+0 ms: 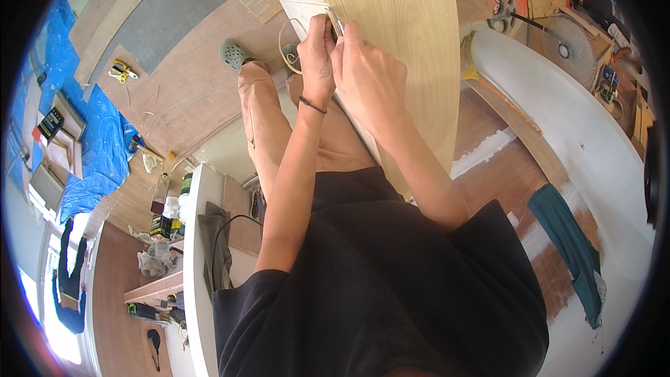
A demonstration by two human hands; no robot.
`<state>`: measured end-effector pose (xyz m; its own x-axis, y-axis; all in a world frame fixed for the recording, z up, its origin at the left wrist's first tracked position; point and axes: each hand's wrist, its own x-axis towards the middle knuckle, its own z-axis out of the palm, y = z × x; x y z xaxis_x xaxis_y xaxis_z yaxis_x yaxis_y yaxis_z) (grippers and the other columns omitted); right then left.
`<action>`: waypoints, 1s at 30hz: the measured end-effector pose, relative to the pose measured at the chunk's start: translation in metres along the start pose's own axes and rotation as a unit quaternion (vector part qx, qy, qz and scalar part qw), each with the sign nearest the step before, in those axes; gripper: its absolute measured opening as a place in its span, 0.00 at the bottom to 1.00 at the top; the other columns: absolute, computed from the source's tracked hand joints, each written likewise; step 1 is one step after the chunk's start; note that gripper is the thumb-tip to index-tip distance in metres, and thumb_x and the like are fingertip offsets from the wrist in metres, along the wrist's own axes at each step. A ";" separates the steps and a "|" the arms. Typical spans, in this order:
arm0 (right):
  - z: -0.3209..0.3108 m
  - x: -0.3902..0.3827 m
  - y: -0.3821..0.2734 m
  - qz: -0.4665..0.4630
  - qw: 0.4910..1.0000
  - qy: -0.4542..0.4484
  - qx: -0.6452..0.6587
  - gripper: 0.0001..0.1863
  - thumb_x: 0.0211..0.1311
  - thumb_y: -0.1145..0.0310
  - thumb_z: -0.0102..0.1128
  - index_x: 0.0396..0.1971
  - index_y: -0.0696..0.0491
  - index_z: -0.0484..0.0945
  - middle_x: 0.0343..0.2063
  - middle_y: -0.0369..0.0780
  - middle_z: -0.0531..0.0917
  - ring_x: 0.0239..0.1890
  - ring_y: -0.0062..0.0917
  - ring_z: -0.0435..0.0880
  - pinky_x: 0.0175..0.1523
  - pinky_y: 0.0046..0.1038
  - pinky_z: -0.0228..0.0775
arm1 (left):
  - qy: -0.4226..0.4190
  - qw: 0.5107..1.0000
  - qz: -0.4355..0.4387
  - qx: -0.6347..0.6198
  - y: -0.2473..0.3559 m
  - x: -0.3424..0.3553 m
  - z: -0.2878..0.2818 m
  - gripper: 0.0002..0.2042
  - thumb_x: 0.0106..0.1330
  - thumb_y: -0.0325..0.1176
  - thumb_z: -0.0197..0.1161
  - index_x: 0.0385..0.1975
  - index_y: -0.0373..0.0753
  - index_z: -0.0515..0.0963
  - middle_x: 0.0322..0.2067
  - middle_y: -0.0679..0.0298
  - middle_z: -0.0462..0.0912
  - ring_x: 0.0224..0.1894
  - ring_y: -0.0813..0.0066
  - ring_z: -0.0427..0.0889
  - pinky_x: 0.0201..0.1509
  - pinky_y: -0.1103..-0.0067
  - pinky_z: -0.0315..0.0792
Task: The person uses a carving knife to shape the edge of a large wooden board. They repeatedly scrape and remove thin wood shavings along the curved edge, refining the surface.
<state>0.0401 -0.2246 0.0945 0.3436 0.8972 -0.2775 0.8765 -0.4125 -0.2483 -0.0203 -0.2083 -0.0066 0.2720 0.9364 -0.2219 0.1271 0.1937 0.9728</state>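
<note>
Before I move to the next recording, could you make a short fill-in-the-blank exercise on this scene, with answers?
A dark wristband circles the person's ____ wrist.
By the wood-grain panel, the left hand is close beside the ____ hand.
The tarp at the picture's left is ____.
The person's shirt is ____.

Missing words: left; right; blue; black.

Streaky pale-tan wood grain on the panel [419,70], black T-shirt [391,272], peach-tan trousers [260,108], bright blue sheeting [105,150]
</note>
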 end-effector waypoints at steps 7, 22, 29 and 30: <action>0.000 0.001 0.001 -0.001 1.000 0.001 0.000 0.09 0.65 0.66 0.50 0.35 0.57 0.68 0.13 0.43 0.78 0.15 0.38 0.79 0.18 0.38 0.68 | 0.001 1.000 -0.001 0.007 -0.001 0.000 0.000 0.07 0.61 0.22 0.54 0.34 0.36 0.63 0.20 0.61 0.63 0.23 0.73 0.58 0.26 0.82 0.62; -0.011 0.012 0.002 -0.009 0.998 -0.058 -0.007 0.09 0.64 0.65 0.50 0.34 0.56 0.69 0.11 0.45 0.77 0.16 0.40 0.79 0.20 0.39 0.68 | 0.005 1.000 -0.004 0.028 -0.002 0.001 -0.001 0.09 0.61 0.26 0.58 0.34 0.37 0.63 0.20 0.60 0.64 0.22 0.70 0.60 0.26 0.81 0.64; -0.013 0.017 -0.002 0.002 0.997 -0.076 -0.022 0.10 0.65 0.63 0.48 0.32 0.56 0.69 0.13 0.45 0.78 0.19 0.42 0.80 0.24 0.42 0.70 | 0.006 1.000 -0.016 0.008 -0.011 -0.010 0.003 0.08 0.63 0.28 0.57 0.33 0.36 0.63 0.20 0.57 0.66 0.22 0.68 0.61 0.26 0.79 0.65; -0.012 0.017 -0.002 0.005 0.997 -0.077 -0.026 0.10 0.65 0.63 0.48 0.33 0.56 0.69 0.13 0.46 0.78 0.19 0.42 0.81 0.24 0.42 0.70 | 0.013 1.000 -0.017 0.002 -0.010 -0.016 0.004 0.08 0.64 0.28 0.56 0.33 0.36 0.63 0.20 0.57 0.67 0.22 0.68 0.62 0.27 0.79 0.66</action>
<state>0.0479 -0.2064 0.1015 0.2997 0.8572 -0.4189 0.8912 -0.4082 -0.1977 -0.0219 -0.2266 -0.0135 0.2432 0.9361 -0.2540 0.1393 0.2255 0.9642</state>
